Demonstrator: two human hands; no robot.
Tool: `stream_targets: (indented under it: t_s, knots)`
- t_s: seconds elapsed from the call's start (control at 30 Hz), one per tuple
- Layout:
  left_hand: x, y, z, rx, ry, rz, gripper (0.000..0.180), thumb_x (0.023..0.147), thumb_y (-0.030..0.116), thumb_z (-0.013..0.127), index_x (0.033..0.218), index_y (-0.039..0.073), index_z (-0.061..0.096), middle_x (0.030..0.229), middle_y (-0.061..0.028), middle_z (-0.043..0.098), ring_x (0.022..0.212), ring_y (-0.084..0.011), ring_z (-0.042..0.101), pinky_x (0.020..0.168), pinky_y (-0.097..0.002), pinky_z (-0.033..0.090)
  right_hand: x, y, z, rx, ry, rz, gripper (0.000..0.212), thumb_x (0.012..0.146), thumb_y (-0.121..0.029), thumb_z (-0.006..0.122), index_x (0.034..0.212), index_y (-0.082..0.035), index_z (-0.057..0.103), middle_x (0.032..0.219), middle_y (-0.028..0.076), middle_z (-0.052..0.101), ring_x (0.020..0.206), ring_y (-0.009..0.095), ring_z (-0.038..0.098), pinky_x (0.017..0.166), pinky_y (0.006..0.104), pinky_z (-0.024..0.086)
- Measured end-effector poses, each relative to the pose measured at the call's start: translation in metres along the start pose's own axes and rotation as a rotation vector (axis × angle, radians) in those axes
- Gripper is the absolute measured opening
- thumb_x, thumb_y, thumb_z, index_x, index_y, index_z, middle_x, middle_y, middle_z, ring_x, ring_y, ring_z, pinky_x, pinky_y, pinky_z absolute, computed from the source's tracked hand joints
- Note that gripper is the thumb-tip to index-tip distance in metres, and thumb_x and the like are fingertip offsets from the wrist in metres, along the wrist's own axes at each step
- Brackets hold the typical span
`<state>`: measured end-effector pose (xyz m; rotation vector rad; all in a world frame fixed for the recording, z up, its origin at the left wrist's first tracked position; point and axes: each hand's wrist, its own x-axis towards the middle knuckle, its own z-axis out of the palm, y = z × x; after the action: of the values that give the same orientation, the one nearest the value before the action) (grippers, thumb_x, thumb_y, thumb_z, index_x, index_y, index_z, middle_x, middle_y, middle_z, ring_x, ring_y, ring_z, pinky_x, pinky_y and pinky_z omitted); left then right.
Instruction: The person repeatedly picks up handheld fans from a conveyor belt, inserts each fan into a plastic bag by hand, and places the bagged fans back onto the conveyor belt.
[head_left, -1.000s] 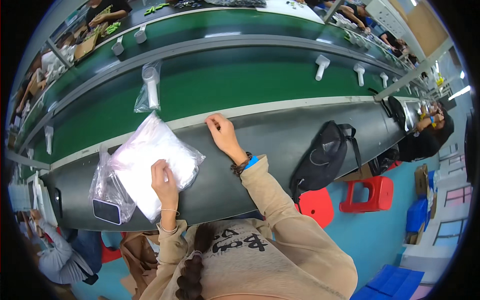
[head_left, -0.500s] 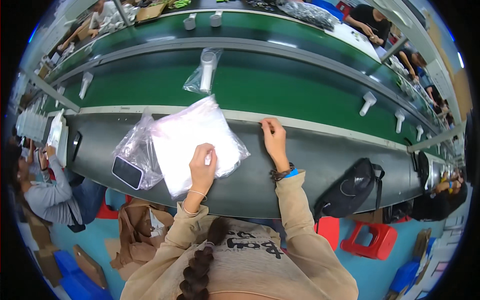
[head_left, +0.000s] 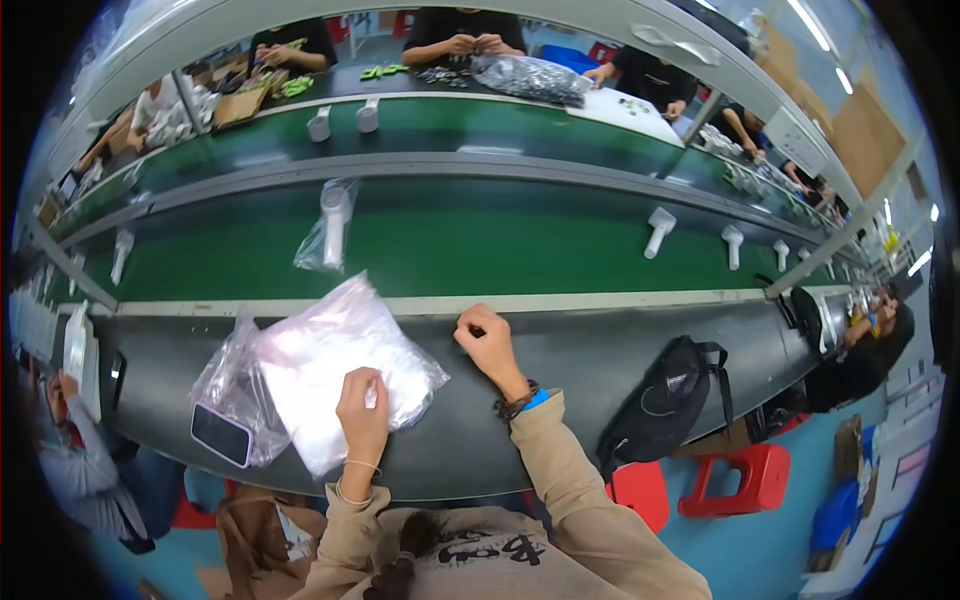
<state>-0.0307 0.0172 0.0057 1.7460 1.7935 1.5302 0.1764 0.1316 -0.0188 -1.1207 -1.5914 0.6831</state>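
A stack of clear plastic bags (head_left: 300,390) lies on the dark work surface, partly over a crumpled clear bag (head_left: 235,375). My left hand (head_left: 362,412) rests on the stack, its fingers curled toward the thumb. I see nothing held there, only white plastic through the loop of the fingers. To the right of the bags, my right hand (head_left: 487,340) is loosely closed near the pale ledge (head_left: 600,300), with nothing showing in it. Beyond the ledge, a white handheld device (head_left: 335,225) in a clear bag lies on the green belt (head_left: 500,240).
A phone (head_left: 221,435) lies on the crumpled bag. To the right is a black backpack (head_left: 655,405), with a red stool (head_left: 740,480) below the table edge. More white devices (head_left: 660,232) lie on the belt. Several people work across the line and at both sides.
The view has tilted up, so everything appears lower and further left, and more people show across the line. My left hand stays on the bags; my right hand stays beside them.
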Motion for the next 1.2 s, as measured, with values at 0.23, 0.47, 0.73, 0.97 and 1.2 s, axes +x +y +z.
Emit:
stream_targets:
  t_s: [0.23, 0.47, 0.73, 0.97, 1.2]
  knots:
    - [0.004, 0.003, 0.003, 0.016, 0.020, 0.041, 0.010, 0.083, -0.008, 0.061, 0.092, -0.003, 0.061, 0.089, -0.0139, 0.061, 0.079, -0.0262, 0.061, 0.074, -0.0320, 0.051, 0.005, -0.006, -0.003, -0.016, 0.020, -0.044, 0.008, 0.076, -0.006, 0.068, 0.076, 0.001, 0.064, 0.080, 0.009, 0.063, 0.067, 0.024, 0.062, 0.062, 0.0311, 0.049]
    - [0.003, -0.004, 0.005, 0.005, 0.010, 0.013, 0.012, 0.083, -0.006, 0.062, 0.093, -0.002, 0.061, 0.092, -0.0153, 0.063, 0.082, -0.0310, 0.064, 0.074, -0.0352, 0.052, 0.046, -0.133, -0.032, 0.144, 0.072, -0.343, 0.003, 0.073, 0.005, 0.059, 0.072, 0.002, 0.060, 0.081, 0.010, 0.064, 0.071, 0.018, 0.059, 0.062, 0.0269, 0.046]
    - [0.004, -0.002, 0.004, 0.016, 0.010, 0.024, 0.010, 0.083, -0.006, 0.062, 0.093, -0.002, 0.062, 0.091, -0.0137, 0.063, 0.082, -0.0255, 0.064, 0.076, -0.0316, 0.053, -0.015, -0.240, -0.083, 0.130, 0.323, -0.883, 0.009, 0.088, -0.015, 0.059, 0.094, -0.009, 0.062, 0.094, 0.011, 0.065, 0.073, 0.025, 0.064, 0.057, 0.0339, 0.045]
    - [0.003, 0.001, 0.001, 0.064, -0.003, -0.017, 0.011, 0.083, -0.006, 0.064, 0.093, -0.002, 0.063, 0.092, -0.0129, 0.063, 0.082, -0.0244, 0.064, 0.075, -0.0307, 0.052, -0.012, -0.252, -0.079, -0.115, 0.633, -1.023, 0.062, 0.093, -0.001, 0.052, 0.150, -0.017, 0.035, 0.108, 0.017, 0.054, 0.063, 0.021, 0.056, 0.046, 0.0293, 0.043]
    - [0.005, 0.004, 0.007, 0.109, -0.023, 0.013, 0.012, 0.082, -0.006, 0.064, 0.093, -0.002, 0.063, 0.093, -0.0139, 0.064, 0.082, -0.0267, 0.065, 0.074, -0.0321, 0.052, -0.008, -0.242, -0.083, -0.012, 0.588, -1.041, 0.082, 0.097, -0.005, 0.047, 0.157, -0.031, -0.001, 0.115, 0.021, 0.045, 0.064, 0.026, 0.054, 0.046, 0.0347, 0.045]
